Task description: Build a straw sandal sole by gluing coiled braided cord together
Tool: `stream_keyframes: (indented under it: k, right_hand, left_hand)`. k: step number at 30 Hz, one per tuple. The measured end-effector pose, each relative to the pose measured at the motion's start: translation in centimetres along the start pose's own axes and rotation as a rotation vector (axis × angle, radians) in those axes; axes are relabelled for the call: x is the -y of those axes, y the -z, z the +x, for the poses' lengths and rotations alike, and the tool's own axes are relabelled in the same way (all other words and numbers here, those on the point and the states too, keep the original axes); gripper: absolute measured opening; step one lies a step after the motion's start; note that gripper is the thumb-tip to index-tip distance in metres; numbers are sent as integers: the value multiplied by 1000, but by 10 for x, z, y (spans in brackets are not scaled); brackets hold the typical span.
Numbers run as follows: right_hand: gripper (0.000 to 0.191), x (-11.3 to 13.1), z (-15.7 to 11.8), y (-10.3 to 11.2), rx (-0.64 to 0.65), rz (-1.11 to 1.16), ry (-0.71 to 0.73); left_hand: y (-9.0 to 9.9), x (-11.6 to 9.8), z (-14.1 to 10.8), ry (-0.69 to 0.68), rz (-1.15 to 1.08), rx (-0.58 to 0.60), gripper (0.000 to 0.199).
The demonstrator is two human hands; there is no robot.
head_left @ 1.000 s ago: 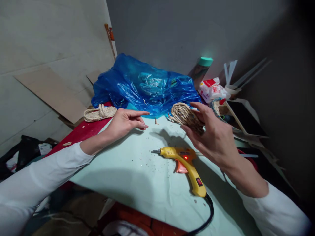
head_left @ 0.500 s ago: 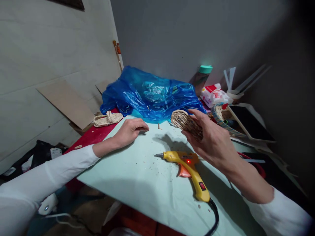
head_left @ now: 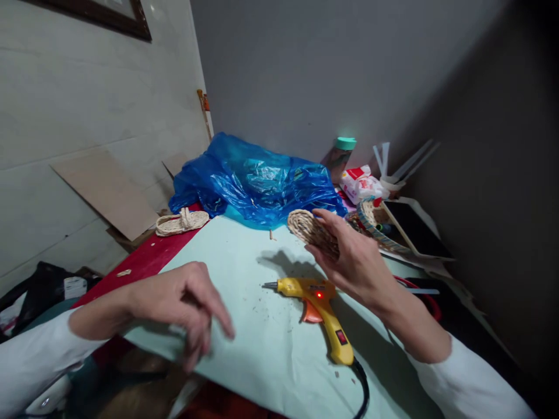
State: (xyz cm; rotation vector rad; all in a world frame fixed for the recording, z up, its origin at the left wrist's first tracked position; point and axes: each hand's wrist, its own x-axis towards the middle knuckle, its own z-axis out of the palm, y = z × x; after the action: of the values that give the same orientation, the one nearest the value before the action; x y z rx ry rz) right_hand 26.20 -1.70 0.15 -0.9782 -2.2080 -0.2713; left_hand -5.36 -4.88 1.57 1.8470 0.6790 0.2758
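My right hand [head_left: 356, 259] grips a small oval woven straw sole [head_left: 308, 227] by its near end, raised above the table, its coiled face showing. My left hand [head_left: 183, 308] hangs over the table's front left edge, slightly smeared by motion. Its index finger points down, apart from the other bent fingers, and I see nothing held in it. Below my right hand lies a yellow hot glue gun [head_left: 312, 291], nozzle to the left and red light lit. A finished-looking woven straw slipper [head_left: 182, 222] rests on the red surface at the far left.
A crumpled blue plastic bag [head_left: 262, 180] covers the back of the table [head_left: 244, 267]. At the right are a tissue pack [head_left: 361, 185], a cup of glue sticks [head_left: 392, 183], a woven basket [head_left: 375, 230] and a tablet [head_left: 417, 228]. The black cord [head_left: 361, 384] runs off the front.
My left hand has come off the table, moving nearer and down to the front left edge, its fingers loosening. The right hand keeps the sole. The view has shifted slightly.
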Motion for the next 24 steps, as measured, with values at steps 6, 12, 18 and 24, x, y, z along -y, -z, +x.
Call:
stream_keyframes:
  k: [6,12,18,24]
  right_hand:
    - [54,17,0,6,41,109,29]
    - [55,25,-2,4,60,120,44]
    - [53,24,-4,-1,103,105,7]
    - [54,27,-6,-5,97,176,-30]
  left_hand:
    - [9,-37,36,-179,159,-489,20]
    - [11,-31,72,-170,75,-766,17]
    - [16,-18,68,-156,48,-789,18]
    - [22,-12,67,-89,-27,-752,17]
